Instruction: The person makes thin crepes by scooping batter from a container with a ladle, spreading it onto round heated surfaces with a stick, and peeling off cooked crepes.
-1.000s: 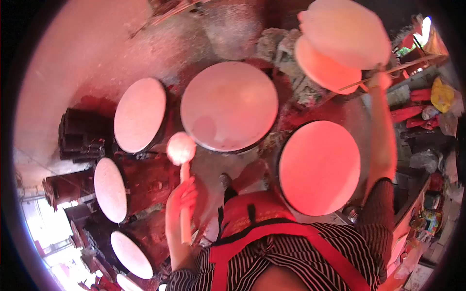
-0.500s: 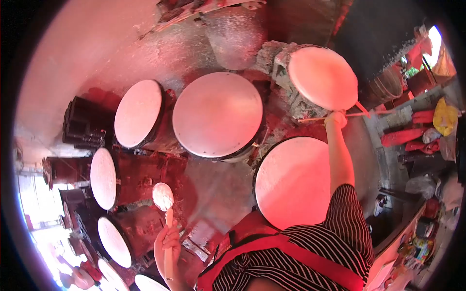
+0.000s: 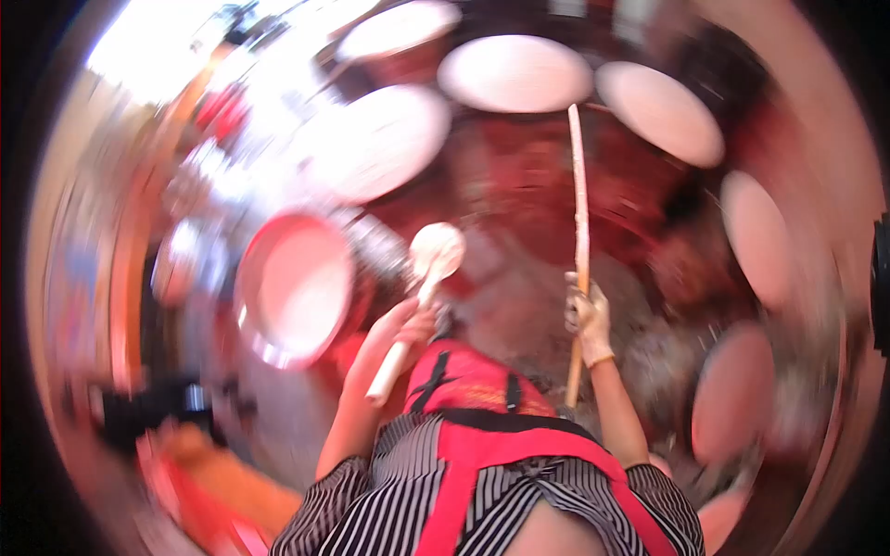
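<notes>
My left hand (image 3: 410, 326) is wrapped round the handle of a ladle (image 3: 436, 252), whose pale round bowl points up and away from me. In my right hand (image 3: 591, 320) is a long thin stick (image 3: 581, 204), held nearly upright, its pale-coated upper end near a round white-topped griddle (image 3: 514, 74). Left of the ladle stands a round tub (image 3: 301, 292) of pale liquid or batter. Motion blurs much of the view.
More round pale griddles curve around me: one at the upper left (image 3: 380, 144), one at the upper right (image 3: 660, 113), others down the right side (image 3: 756, 239). A person's orange and red clothing (image 3: 222, 491) shows at the lower left.
The view has swung round to other griddles and the tub. My right hand has come away from the pale disc and back nearer my body, still with the stick. The ladle stays in my left hand.
</notes>
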The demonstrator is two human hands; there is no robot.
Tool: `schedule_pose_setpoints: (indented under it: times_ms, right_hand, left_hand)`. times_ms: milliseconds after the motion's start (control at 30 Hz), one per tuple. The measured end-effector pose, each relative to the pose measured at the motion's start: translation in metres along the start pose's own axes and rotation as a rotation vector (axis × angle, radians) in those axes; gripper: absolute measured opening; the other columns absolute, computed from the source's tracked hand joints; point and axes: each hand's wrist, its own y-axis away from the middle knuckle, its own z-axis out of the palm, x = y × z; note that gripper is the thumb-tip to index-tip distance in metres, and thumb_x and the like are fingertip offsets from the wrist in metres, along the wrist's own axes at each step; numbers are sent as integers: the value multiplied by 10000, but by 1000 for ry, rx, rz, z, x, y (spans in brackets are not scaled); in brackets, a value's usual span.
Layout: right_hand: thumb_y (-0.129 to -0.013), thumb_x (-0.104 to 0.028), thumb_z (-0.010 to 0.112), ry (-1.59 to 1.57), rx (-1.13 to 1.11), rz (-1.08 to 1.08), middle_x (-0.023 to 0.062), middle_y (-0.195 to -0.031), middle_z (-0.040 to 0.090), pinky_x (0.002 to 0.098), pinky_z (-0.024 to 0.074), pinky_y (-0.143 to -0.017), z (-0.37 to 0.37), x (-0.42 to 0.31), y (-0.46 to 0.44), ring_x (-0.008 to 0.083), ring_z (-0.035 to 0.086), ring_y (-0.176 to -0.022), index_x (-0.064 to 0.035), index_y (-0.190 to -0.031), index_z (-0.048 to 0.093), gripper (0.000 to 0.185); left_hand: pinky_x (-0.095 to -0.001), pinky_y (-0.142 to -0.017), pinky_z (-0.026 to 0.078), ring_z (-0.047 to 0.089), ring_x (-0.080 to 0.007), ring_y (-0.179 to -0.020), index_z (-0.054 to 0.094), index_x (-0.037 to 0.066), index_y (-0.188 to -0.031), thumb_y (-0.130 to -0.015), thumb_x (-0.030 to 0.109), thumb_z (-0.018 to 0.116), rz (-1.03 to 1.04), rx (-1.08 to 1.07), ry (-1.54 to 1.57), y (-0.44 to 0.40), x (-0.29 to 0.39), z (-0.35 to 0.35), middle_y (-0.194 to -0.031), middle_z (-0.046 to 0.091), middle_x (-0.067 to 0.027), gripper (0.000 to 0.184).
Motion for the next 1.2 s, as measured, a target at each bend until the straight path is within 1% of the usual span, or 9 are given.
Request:
schedule_pose_setpoints:
  times_ms: [100, 233, 433, 500, 567, 633, 733, 900, 1200]
  right_hand:
    - [-968, -113, 523, 952, -211, -537, 168, -1162, 657, 367, 547, -770, 102, 53, -43, 314, 682, -959, -51, -1372, 488, 411]
    - [-966, -115, 522, 1031, -533, -469, 214, -1403, 509, 410, 450, -1000, 201, 111, -81, 382, 516, -1272, -48, -1432, 427, 480]
    - [-937, -89, 547, 1332, -1060, -641, 136, -1375, 548, 388, 532, -864, 400, 207, -152, 332, 620, -1099, -85, -1475, 385, 562]
    - [-921, -75, 553, 1367, -1096, -791, 154, -1382, 538, 379, 544, -811, 460, 239, -168, 314, 640, -1041, -103, -1483, 378, 589]
    - [-886, -59, 563, 1447, -1109, -969, 213, -1396, 508, 359, 562, -699, 490, 276, -180, 296, 679, -898, -173, -1539, 272, 723]
    - [-901, -80, 531, 1945, -1084, -605, 232, -1430, 462, 400, 551, -778, 530, 313, -191, 349, 657, -1017, -240, -1568, 152, 784]
    - [-950, -139, 499, 1937, -1058, -592, 274, -1233, 589, 462, 544, -737, 529, 341, -197, 384, 669, -882, -317, -1566, 83, 764]
    - [-895, -72, 528, 1862, -1071, -384, 234, -925, 648, 518, 510, -740, 480, 277, -156, 403, 645, -825, -314, -1568, 82, 843]
    - [-888, -72, 576, 1339, -1168, -842, 182, -932, 645, 469, 523, -687, 407, 187, -97, 385, 637, -777, -232, -1556, 207, 780]
  left_hand:
    - [-193, -423, 380, 427, -55, -527, 472, 69, -1219, -1046, 286, 444, 853, 367, -658, 48, 81, -28, -748, 466, -10, 279]
    - [-343, -618, 509, 631, -193, -758, 463, 138, -1396, -963, 151, 528, 1666, 1551, -1978, 88, 271, -131, -867, 638, -113, 437]
    - [-433, -707, 508, 643, -304, -867, 545, 64, -1290, -954, 143, 481, 711, 1076, -3109, 167, 500, -186, -915, 626, -173, 351]
    - [-471, -682, 500, 648, -341, -851, 542, 45, -1277, -955, 133, 465, 845, 1157, -3022, 174, 530, -207, -908, 619, -185, 343]
    - [-480, -647, 500, 659, -327, -783, 554, 47, -1252, -970, 128, 449, 1075, 1761, -2150, 152, 521, -230, -875, 630, -180, 312]
    - [-431, -559, 507, 655, -292, -661, 547, 20, -1199, -1019, 305, 406, 1151, 1719, -1306, 65, 542, -297, -704, 616, -173, 365]
    - [-251, -375, 378, 433, -104, -437, 494, 29, -949, -961, 117, 432, 611, -106, 460, 36, 555, -261, -607, 444, -18, 108]
    - [-219, -376, 365, 390, -83, -438, 472, 14, -927, -949, 85, 432, 702, -376, 504, 66, 503, -144, -599, 406, 15, 85]
    - [-186, -405, 353, 385, -55, -477, 451, 58, -1007, -1023, 240, 467, 945, -480, 266, 180, 352, 6, -613, 390, 30, 183]
